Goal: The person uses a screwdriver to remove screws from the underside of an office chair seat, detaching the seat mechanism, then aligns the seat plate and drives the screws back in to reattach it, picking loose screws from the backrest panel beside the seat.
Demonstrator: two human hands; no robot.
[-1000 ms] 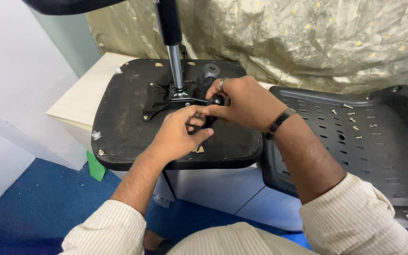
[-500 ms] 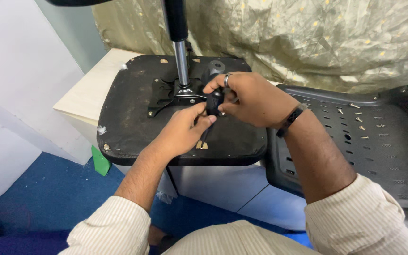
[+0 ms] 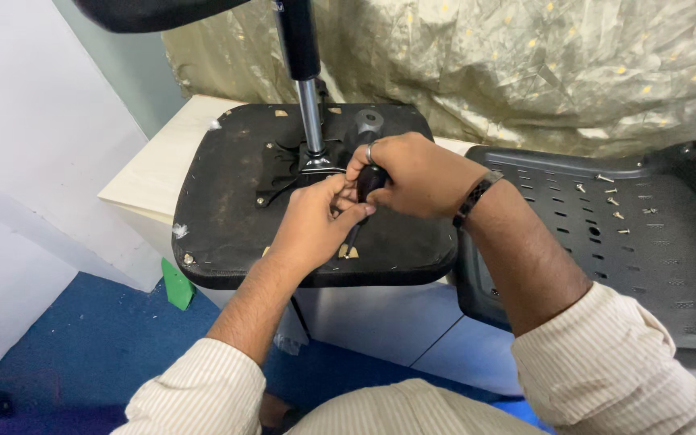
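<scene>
An upturned black chair seat [image 3: 227,217] lies on a pale table, its metal gas cylinder [image 3: 308,105] rising from a mounting plate [image 3: 283,165]. My right hand [image 3: 412,173] is closed around the dark handle of a screwdriver [image 3: 366,184] just right of the cylinder base. My left hand [image 3: 312,221] pinches the screwdriver's thin shaft [image 3: 354,235], which slants down toward the seat near its front edge. The tip is hidden by my fingers.
A black perforated chair back [image 3: 646,242] lies to the right with several loose screws [image 3: 614,201] on it. Crinkled gold fabric [image 3: 525,72] hangs behind. A green piece [image 3: 175,283] sits below the seat edge. The floor is blue [image 3: 82,354], with a white wall at left.
The view has shifted slightly. Both hands stay together on the screwdriver beside the cylinder base, with only small finger changes.
</scene>
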